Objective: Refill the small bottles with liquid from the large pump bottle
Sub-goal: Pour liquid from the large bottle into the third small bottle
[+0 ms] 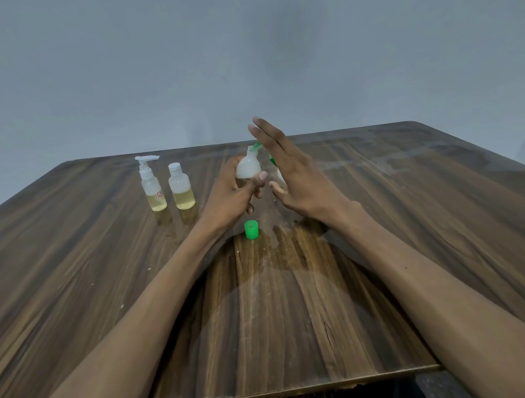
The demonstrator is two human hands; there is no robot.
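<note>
Left hand [236, 191] grips bottle [248, 167] — table [411, 219] mid-centre.

Plain blue-grey wall [244, 51] behind, flat dim lighting. Dark wood-grain laminate table [411, 207] fills the view, rounded far corners. Glossy top, pale smudges near far right edge. Front edge chipped; dark floor below it.

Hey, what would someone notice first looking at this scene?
Mid-table, the left hand tilts a small white bottle toward the flat, open right hand, which hides a green pump. A bright green cap stands just nearer. Two small bottles of yellowish liquid stand together at left.
</note>
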